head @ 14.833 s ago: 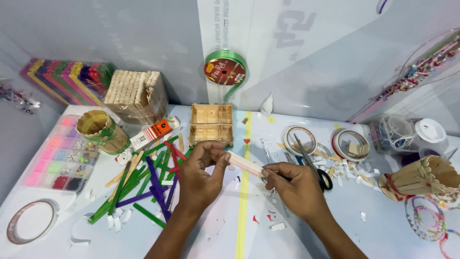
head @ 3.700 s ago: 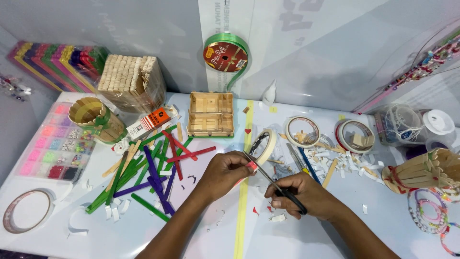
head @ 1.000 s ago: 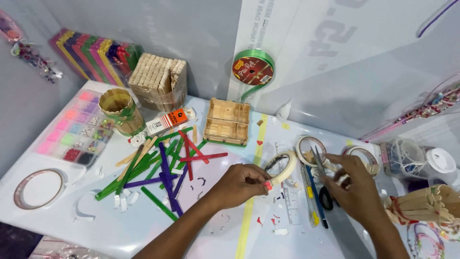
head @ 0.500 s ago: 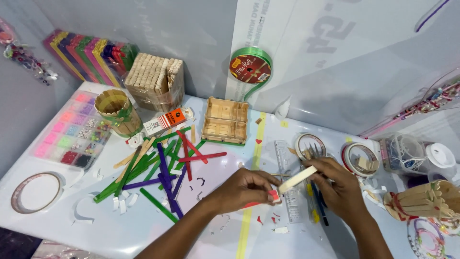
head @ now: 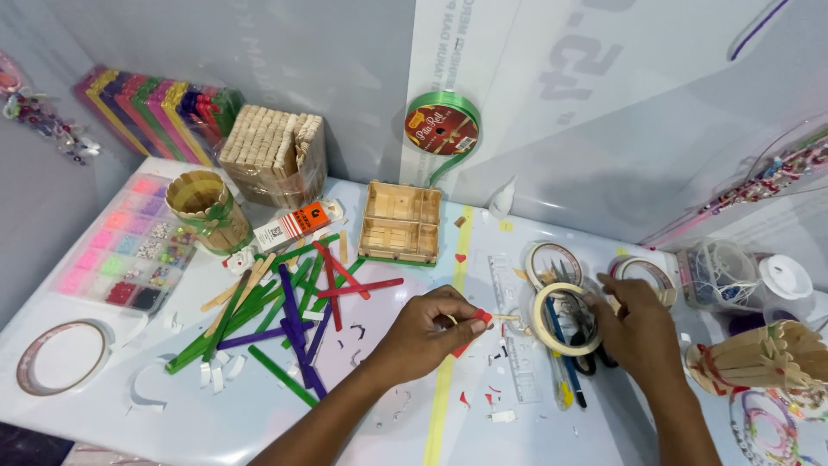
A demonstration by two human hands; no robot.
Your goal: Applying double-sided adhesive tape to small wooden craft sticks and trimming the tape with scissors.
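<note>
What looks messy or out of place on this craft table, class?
Coloured wooden craft sticks lie scattered and crossed instead of stacked. Small red and white paper scraps litter the white tabletop below the left hand. The right hand rests by a cream tape roll.

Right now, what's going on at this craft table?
A person works at a white table strewn with craft supplies. The left hand pinches a small red piece in its fingers. The right hand rests on a roll of tape lying over scissors and pens. Coloured sticks are scattered to the left, with a small wooden stick box behind them.
</note>
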